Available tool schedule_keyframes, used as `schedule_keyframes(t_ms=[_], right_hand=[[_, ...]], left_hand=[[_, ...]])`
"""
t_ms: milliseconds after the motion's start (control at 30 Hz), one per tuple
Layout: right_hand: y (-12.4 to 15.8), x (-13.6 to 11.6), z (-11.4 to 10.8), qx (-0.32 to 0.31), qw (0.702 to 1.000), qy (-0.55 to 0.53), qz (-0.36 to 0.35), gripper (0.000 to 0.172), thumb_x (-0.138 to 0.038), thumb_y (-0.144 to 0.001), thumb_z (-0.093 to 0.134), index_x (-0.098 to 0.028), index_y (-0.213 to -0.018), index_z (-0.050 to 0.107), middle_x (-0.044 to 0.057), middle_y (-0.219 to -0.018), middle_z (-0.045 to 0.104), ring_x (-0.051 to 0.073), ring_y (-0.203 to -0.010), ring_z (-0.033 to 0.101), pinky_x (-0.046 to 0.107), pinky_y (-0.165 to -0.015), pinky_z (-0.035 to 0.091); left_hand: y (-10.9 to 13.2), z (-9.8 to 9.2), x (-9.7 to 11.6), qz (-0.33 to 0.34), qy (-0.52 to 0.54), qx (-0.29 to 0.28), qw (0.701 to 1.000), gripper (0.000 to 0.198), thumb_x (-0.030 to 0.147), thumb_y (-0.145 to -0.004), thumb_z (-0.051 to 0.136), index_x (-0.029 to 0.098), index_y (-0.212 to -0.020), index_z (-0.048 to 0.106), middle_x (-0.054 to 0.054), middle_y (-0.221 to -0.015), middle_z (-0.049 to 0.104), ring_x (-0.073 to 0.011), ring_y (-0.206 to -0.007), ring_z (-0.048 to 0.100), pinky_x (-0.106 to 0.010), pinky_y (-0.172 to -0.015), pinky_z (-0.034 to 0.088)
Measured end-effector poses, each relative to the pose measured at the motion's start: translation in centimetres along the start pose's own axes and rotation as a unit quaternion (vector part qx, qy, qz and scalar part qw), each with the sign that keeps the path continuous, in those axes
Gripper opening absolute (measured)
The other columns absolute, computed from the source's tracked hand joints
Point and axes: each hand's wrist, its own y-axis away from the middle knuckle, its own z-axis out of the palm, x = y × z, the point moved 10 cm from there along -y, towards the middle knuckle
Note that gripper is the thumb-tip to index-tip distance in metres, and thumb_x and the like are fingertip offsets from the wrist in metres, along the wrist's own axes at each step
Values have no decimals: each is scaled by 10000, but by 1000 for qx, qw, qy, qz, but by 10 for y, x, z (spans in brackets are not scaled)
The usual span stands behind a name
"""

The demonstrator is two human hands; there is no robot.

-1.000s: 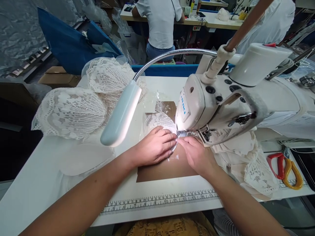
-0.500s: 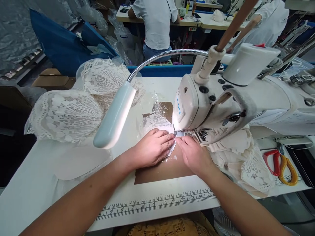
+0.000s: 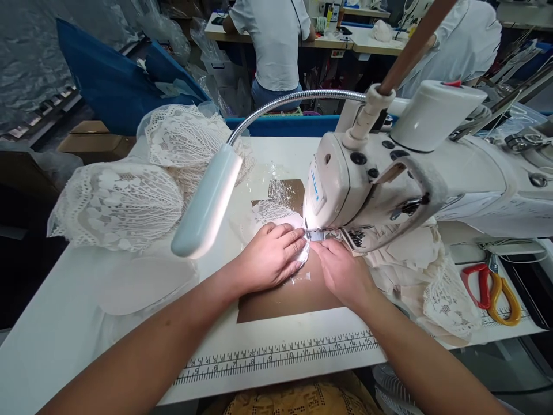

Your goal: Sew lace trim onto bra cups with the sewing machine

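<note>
White table (image 3: 56, 294): carries sewing machine (image 3: 332, 184). Brown sheet (image 3: 280, 305) at machine's needle end; lace pieces (image 3: 125, 202) left of machine; scissors (image 3: 484, 288) on its near side.

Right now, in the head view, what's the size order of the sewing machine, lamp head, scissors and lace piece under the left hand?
1. Sewing machine
2. Lamp head
Unranked: scissors and lace piece. Both look smaller, but the left hand hides part of the lace piece.
</note>
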Motion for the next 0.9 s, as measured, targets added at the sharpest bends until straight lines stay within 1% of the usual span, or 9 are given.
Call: schedule_keyframes(t_ms=[100, 200, 333, 500, 733, 900], right_hand=[[3, -1, -3, 8, 1000, -9, -13, 450, -76, -868, 420, -232, -1253, 590, 51, -939, 680, 180, -866, 589, 261, -705, 419], [3, -10, -8, 15, 999, 3, -52, 412, -79, -859, 436, -215, -1204, 617, 50, -918, 670, 185, -850, 566, 277, -703, 397], [2, -18, -10, 4, 997, 12, -79, 380, -76, -835, 476, -212, -1151, 635, 37, -882, 649, 182, -835, 545, 281, -690, 372], [2, -16, -6, -17, 997, 27, -72, 382, -48, -811, 482, -209, -1115, 647, 38, -872, 642, 176, -827, 541, 278, -658, 361], [2, -13, -4, -28, 997, 45, -57, 396, -84, -849, 466, -202, -1188, 635, 63, -855, 656, 197, -857, 562, 281, -678, 385], [-3, -8, -3, -34, 997, 60, -20, 440, -78, -860, 443, -227, -1239, 610, 75, -928, 665, 197, -874, 578, 271, -655, 387]], left_hand=[[2, -1, 0, 2, 13, 3, 1000, 395, 347, -950, 442, 107, -1227, 589, -140, -1310, 573, -306, -1140, 506, -453, -912, 402], [3, -4, 1, 12, 26, 10, 1000, 376, 331, -949, 453, 102, -1209, 601, -134, -1300, 585, -299, -1145, 506, -449, -922, 399], [3, -7, 1, 20, 41, 17, 999, 334, 293, -947, 469, 121, -1197, 608, -118, -1273, 607, -279, -1149, 511, -436, -937, 395], [1, -5, 3, 12, 41, 2, 999, 305, 272, -959, 453, 138, -1183, 611, -108, -1263, 615, -265, -1121, 527, -416, -903, 411], [0, -3, 3, -5, 18, 4, 1000, 309, 298, -952, 466, 146, -1170, 624, -106, -1254, 618, -282, -1094, 535, -429, -870, 428], [0, -2, -2, -18, 0, 7, 1000, 350, 313, -946, 459, 119, -1196, 609, -125, -1248, 613, -306, -1099, 520, -451, -889, 429]])
